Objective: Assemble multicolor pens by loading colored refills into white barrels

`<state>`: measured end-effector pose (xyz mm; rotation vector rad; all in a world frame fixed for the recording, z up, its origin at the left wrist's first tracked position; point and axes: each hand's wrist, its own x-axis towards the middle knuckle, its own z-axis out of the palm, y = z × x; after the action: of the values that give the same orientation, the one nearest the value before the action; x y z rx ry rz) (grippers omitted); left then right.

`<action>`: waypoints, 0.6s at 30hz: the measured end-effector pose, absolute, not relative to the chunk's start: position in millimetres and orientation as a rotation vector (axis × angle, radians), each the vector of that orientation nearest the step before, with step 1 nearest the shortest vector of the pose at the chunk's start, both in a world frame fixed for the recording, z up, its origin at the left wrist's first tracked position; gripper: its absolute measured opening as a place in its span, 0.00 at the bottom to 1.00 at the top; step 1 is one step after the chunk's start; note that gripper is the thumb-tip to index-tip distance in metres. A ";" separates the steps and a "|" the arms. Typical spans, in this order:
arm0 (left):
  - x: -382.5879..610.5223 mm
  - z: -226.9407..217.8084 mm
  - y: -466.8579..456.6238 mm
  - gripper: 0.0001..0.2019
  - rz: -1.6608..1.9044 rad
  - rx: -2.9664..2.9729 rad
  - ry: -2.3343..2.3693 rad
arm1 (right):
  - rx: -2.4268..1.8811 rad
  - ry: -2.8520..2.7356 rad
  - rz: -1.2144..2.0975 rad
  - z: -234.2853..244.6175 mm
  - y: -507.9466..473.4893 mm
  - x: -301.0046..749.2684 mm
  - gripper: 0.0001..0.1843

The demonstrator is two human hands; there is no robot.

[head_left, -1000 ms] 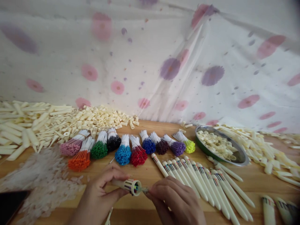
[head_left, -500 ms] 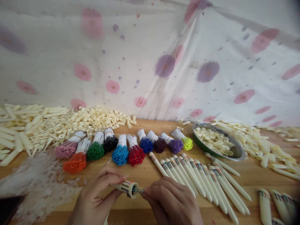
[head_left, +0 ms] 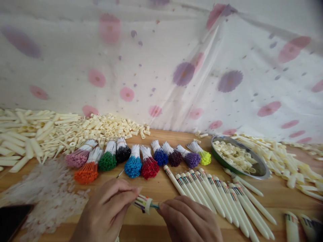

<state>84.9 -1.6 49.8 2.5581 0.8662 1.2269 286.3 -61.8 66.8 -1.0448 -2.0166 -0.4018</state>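
Between the thumb and fingers of my left hand point(head_left: 106, 206) is the slotted upper part of a multicolour pen point(head_left: 142, 203), lying nearly level with its collar toward the right. Dark and coloured strips show in its slots. My right hand point(head_left: 190, 218) is closed at that collar end, pinching a thin teal stick point(head_left: 154, 206) that runs into the opening. The stick's far end is hidden inside the pen part. Just beyond my hands lie the light blue point(head_left: 133, 164) and red point(head_left: 150, 166) bundles of white-stemmed pieces.
Finished-looking white pens point(head_left: 209, 191) lie in a slanted row at right. Behind them is an oval metal bowl point(head_left: 262, 174) of slotted cream parts. Cream tubes point(head_left: 22, 144) heap at far left, near small clear pieces point(head_left: 50, 198) and a dark flat object point(head_left: 13, 218). A flowered sheet point(head_left: 151, 67) hangs behind.
The pen part has turned, so its round opening faces me less. A longer teal length shows between it and my right fingers. The whole view has shifted slightly.
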 end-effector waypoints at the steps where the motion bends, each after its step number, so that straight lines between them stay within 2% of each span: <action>1: 84.0 49.3 -2.0 0.11 1.219 2.572 0.877 | -1.038 -2.019 -0.410 67.1 -61.6 286.7 0.09; 7: 80.1 45.3 -2.8 0.14 1.192 2.623 0.968 | -1.030 -1.962 -0.423 61.4 -58.6 285.5 0.05; 13: 81.5 45.3 -1.6 0.17 1.210 2.588 1.069 | -1.024 -1.937 -0.329 59.9 -58.3 286.9 0.06; 18: 84.0 40.5 -1.9 0.14 1.263 2.330 1.131 | -1.130 -1.900 -0.235 57.1 -53.5 294.7 0.03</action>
<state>84.0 -1.9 40.5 2.3303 1.1308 1.2630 294.7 -53.5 57.1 -1.1303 -1.9004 -0.2354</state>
